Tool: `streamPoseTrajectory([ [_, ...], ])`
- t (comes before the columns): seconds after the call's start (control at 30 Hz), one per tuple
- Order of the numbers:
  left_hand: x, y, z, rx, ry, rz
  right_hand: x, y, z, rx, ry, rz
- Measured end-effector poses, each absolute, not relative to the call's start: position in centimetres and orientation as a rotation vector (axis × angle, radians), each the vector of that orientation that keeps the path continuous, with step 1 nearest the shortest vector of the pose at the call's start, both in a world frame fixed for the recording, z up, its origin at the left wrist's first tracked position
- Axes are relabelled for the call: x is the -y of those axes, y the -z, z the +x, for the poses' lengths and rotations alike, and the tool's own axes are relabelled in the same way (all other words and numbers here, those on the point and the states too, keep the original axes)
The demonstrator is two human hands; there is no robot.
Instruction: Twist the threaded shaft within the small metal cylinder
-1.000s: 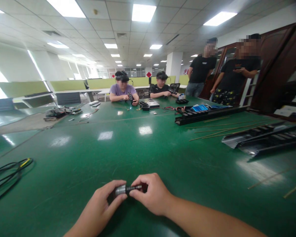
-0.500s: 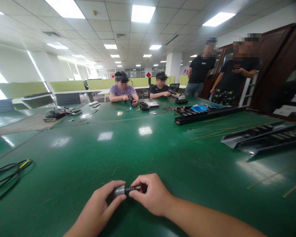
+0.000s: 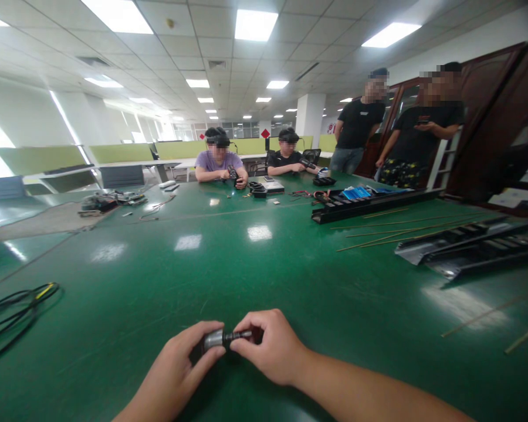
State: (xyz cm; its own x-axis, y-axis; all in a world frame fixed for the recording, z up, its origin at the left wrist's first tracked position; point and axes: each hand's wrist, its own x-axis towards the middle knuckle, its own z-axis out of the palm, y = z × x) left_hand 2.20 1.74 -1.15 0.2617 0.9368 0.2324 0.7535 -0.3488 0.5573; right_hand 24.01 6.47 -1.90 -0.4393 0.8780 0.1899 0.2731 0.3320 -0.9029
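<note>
Low in the head view, a silver metal cylinder point(image 3: 214, 339) lies crosswise between my two hands, just over the green tabletop point(image 3: 229, 275). From its right end sticks out a thin dark shaft point(image 3: 236, 336) with ring-like grooves and a lighter tip. My left hand point(image 3: 178, 360) grips the cylinder from the left, thumb below and fingers above. The thumb and forefinger of my right hand point(image 3: 276, 346) close around the shaft close to the cylinder's end. My other right fingers are curled in and partly hidden.
A coiled black cable point(image 3: 13, 313) lies at left. On the right are black metal channels point(image 3: 466, 249) and thin rods point(image 3: 391, 237). Across the table, two seated people handle dark tools; two others stand at the right. A pile of parts point(image 3: 110, 201) sits at the far left.
</note>
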Motion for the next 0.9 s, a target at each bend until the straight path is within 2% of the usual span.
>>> streamPoseTrajectory([
  [0.9, -1.77, 1.16, 2.00, -1.560, -0.787, 2.226, -6.53, 2.24, 23.99, 1.868, -1.115, -1.020],
])
